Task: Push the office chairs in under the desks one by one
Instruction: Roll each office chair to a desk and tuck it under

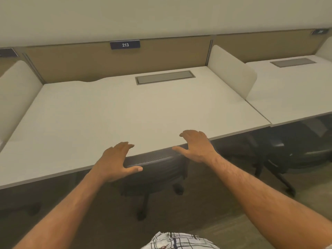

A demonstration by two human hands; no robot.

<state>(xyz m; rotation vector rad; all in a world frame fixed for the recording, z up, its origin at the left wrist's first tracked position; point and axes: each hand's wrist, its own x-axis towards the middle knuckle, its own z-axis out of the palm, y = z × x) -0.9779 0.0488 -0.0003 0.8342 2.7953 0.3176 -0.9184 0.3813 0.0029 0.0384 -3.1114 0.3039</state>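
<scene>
A dark mesh-backed office chair (154,162) stands under the white desk (125,112) marked 213, its back top against the desk's front edge. My left hand (115,160) hovers at the left end of the chair back, fingers spread, thumb near the top rail. My right hand (195,146) is over the right end of the chair back, fingers apart above the desk edge. Neither hand grips anything. The seat is mostly hidden; the chair's base and casters (143,209) show below.
A second dark chair (287,153) sits under the neighbouring desk (296,90) at right. White dividers (231,71) separate the desks, with a tan back panel (116,63) behind. Grey cable hatch (164,77) in the desk top. Carpeted floor (224,229) in front.
</scene>
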